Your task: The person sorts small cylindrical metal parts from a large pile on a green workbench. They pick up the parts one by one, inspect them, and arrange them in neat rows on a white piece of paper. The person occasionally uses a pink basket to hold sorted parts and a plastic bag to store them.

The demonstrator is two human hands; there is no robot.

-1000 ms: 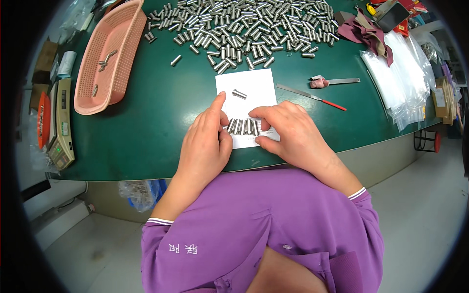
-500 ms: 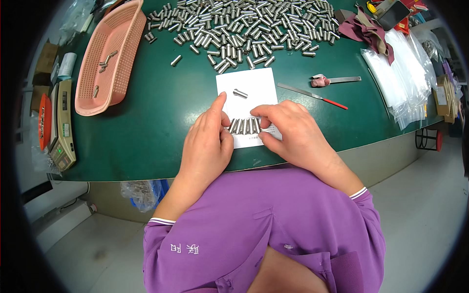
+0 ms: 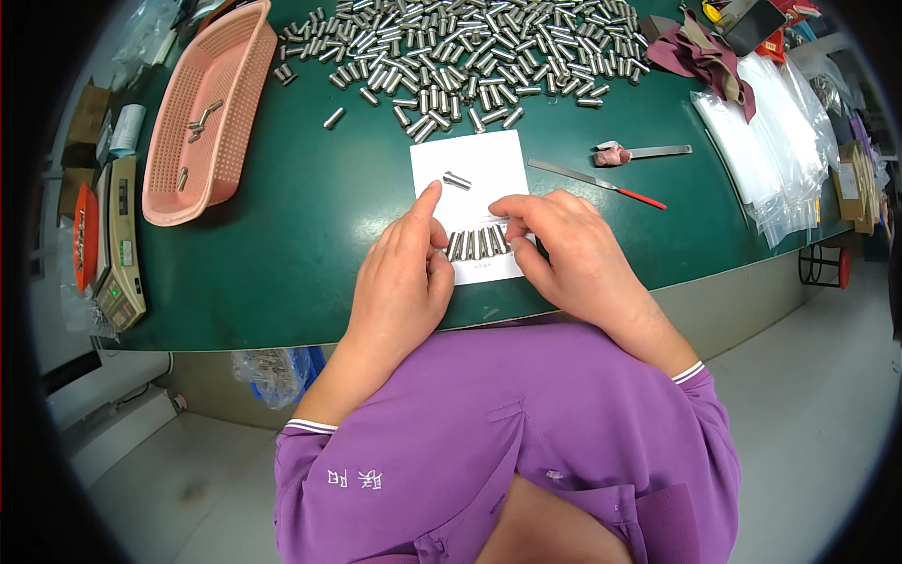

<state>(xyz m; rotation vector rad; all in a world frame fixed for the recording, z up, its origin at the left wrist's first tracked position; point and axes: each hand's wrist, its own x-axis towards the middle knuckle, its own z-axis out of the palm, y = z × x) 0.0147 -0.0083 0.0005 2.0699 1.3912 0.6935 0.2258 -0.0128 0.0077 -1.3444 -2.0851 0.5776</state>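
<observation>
My left grip point(image 3: 391, 268) and right grip point(image 3: 581, 249) stand part-open, bracketing the row of metal pins point(image 3: 477, 243) on the white sheet point(image 3: 490, 164); light, even pressure from both ends should keep them aligned.

Pins point(image 3: 476, 245) on paper point(image 3: 503, 164) — pile point(image 3: 470, 56) behind, basket point(image 3: 237, 122) left.

pink basket point(image 3: 237, 141) on left of green surface point(image 3: 301, 244), scale point(image 3: 122, 235) just beside it. red-handled file point(image 3: 601, 183) right, clear bags point(image 3: 766, 155) farther right, maroon cloth point(image 3: 705, 61) by bags.
</observation>
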